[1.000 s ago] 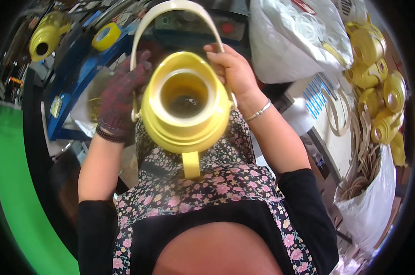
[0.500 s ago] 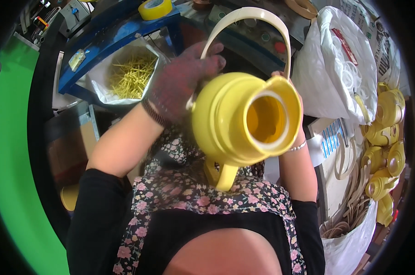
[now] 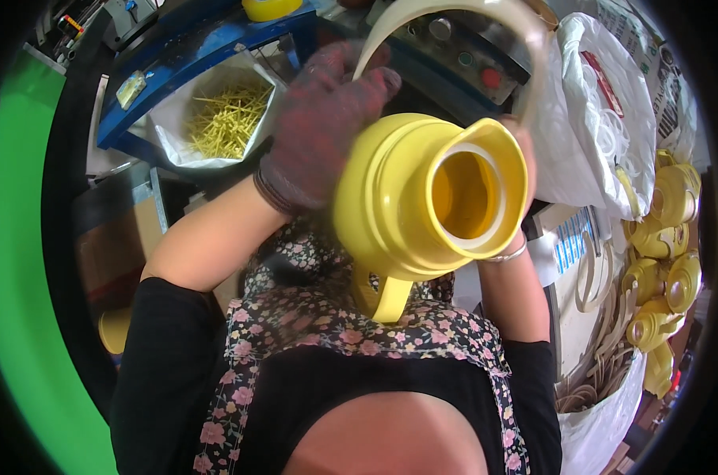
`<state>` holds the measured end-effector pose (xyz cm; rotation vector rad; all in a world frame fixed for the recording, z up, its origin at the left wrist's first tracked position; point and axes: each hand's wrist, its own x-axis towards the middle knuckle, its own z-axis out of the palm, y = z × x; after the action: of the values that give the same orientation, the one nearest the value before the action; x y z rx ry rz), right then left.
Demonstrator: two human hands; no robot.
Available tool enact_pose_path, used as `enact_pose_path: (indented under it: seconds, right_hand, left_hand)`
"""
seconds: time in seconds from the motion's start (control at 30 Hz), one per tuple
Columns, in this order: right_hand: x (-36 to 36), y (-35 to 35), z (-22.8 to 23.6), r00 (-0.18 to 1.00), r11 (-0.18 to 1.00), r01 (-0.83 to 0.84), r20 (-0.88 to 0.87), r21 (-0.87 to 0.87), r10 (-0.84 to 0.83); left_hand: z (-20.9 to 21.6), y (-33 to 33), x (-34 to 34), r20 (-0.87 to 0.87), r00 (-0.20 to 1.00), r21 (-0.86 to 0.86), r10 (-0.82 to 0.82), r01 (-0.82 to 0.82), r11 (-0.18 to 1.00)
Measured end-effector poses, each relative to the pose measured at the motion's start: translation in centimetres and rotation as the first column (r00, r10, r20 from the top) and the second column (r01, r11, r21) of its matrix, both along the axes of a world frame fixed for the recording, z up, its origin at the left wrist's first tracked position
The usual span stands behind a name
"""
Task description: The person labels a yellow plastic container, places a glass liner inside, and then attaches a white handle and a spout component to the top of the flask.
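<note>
A yellow vacuum-jug shell (image 3: 378,194) is held tilted in front of my apron, its round white-lined mouth toward the right and its side grip (image 3: 392,301) pointing down. An arched cream carrying handle (image 3: 394,24) rises above it, its right side smeared by motion. My left hand (image 3: 323,131), in a dark red and black glove, is closed on the handle's left end beside the jug. My bare right hand (image 3: 522,154) is at the jug's far right side, next to the spout; most of its fingers are hidden behind the shell.
A white bag of thin yellow sticks (image 3: 230,119) stands at left under a blue frame (image 3: 177,67). White bag (image 3: 569,119) with clear rings is at right, above several yellow jug parts (image 3: 660,269) and cream handles (image 3: 608,348). A panel with a red button (image 3: 491,77) lies behind.
The cream handle's right side has swung outward to the right. The jug has moved slightly up, and its mouth has turned a little. Both hands remain at the jug.
</note>
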<state>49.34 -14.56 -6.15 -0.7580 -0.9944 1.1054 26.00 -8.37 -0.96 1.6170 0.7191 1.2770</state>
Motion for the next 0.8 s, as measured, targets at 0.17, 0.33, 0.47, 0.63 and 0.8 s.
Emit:
enact_pose_path:
  seconds: [0.17, 0.33, 0.47, 0.63, 0.8]
  right_hand:
    - [-1.0, 0.9, 2.6, 0.97, 0.968, 0.242, -0.022, 0.074, -0.241]
    - [-2.7, -3.4, 7.3, 0.9, 0.923, 0.278, 0.264, 0.267, -0.348]
    - [-2.3, -6.6, 9.1, 0.593, 0.899, 0.184, 0.684, 0.398, -0.424]
    - [3.7, -11.3, 10.7, 0.922, 0.894, 0.351, 0.062, 0.28, -0.382]
    - [12.1, -20.8, 8.6, 0.765, 0.822, 0.567, 0.337, 0.051, -0.548]
  left_hand:
    - [1.0, 0.6, -0.8, -0.231, 0.96, 0.575, 0.156, 0.005, 0.818]
    - [1.2, 0.6, -0.5, -0.42, 0.908, 0.178, 0.007, 0.074, 0.981]
    - [2.8, -1.5, 2.4, -0.187, 0.963, 0.188, -0.192, 0.227, 0.956]
    - [-3.1, 0.8, -2.9, -0.214, 0.831, -0.35, -0.514, 0.426, 0.834]
    - [-1.7, -2.8, 4.2, 0.546, 0.731, -0.646, -0.41, 0.679, 0.349]
